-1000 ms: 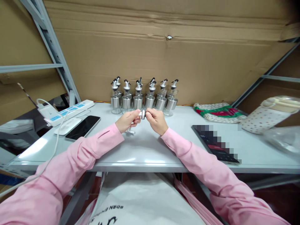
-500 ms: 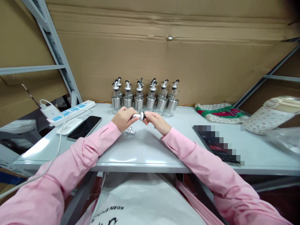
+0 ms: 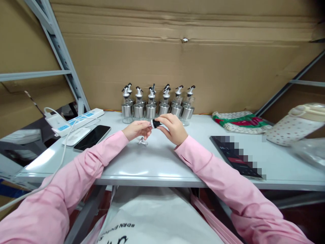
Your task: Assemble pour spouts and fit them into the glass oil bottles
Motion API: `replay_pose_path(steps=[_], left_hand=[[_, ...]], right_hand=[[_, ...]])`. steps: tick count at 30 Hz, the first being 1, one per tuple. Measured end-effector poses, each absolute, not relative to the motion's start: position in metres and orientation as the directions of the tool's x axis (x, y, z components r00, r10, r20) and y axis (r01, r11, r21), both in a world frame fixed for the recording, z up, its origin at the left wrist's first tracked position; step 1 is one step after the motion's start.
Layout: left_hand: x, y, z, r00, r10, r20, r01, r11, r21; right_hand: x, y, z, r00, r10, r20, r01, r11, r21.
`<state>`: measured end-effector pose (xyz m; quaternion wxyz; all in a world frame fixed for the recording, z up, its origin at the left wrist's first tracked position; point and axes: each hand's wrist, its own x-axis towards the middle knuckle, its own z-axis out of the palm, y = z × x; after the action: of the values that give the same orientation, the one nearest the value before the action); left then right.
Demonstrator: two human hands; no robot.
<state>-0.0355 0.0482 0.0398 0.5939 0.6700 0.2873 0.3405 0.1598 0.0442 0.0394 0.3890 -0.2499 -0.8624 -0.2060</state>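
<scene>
Between my two hands, above the table, is a pourer spout with a white collar and a black stopper end. My left hand is closed on its white part, which the fingers mostly cover. From the right, my right hand pinches the black end between thumb and fingers. Just below my left hand, a small clear plastic piece lies on the table. Behind the hands stand several glass and steel bottles in rows, topped with similar white and black pourers.
On the left of the table are a power strip, a white cable and a phone. To the right lie a dark screen device, a patterned cloth pouch and a dotted cup. Cardboard walls the back.
My right hand has shifted its grip, its fingers now arched over the black end. The left fingers have loosened and turned, and the spout is angled differently.
</scene>
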Motion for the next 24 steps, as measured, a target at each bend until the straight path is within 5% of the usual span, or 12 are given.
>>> replay_pose_path(steps=[6, 11, 18, 24], left_hand=[[-0.033, 0.044, 0.041, 0.582, 0.806, 0.105, -0.123, -0.040, 0.992], [-0.030, 0.040, 0.041, 0.568, 0.809, 0.147, -0.109, -0.104, 0.989], [-0.032, 0.041, 0.040, 0.465, 0.788, 0.403, 0.072, -0.488, 0.870], [-0.038, 0.037, 0.037, 0.388, 0.624, 0.678, 0.446, -0.771, 0.454]], right_hand=[[0.161, 0.040, 0.044, -0.656, 0.214, 0.724, 0.631, 0.683, 0.369], [0.161, 0.038, 0.042, -0.644, 0.195, 0.739, 0.651, 0.647, 0.397], [0.153, 0.034, 0.040, -0.513, 0.273, 0.814, 0.707, 0.672, 0.220], [0.145, 0.034, 0.035, -0.389, 0.407, 0.827, 0.642, 0.763, -0.074]])
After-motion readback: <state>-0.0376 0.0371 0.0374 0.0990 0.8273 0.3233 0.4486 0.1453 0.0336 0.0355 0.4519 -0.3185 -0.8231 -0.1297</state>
